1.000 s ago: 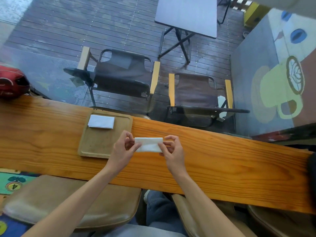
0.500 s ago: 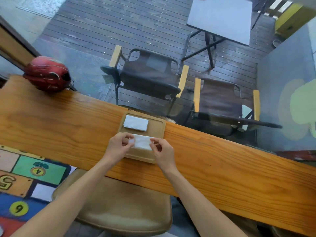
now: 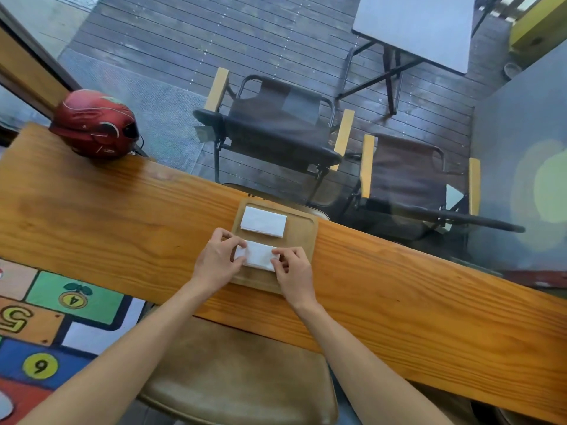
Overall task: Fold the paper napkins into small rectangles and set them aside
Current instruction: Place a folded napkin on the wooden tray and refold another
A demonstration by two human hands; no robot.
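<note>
Two napkins (image 3: 263, 221) on tray (image 3: 310, 240), helmet (image 3: 93, 124) far left.

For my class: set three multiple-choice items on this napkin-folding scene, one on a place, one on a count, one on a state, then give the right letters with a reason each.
1. Where does the red helmet sit?
A. On the wooden counter's far left end
B. On a chair outside
C. On the tray

2. How many folded napkins are on the wooden tray?
A. One
B. Two
C. Four

3. What are the hands doing?
A. Both hang idle
B. Only one touches a napkin
C. Each pinches an end of the near napkin

Answers:
1 A: the helmet rests on the counter, left of the tray.
2 B: the far napkin lies free, the near napkin lies below it.
3 C: the left hand and right hand grip its opposite ends.
</note>
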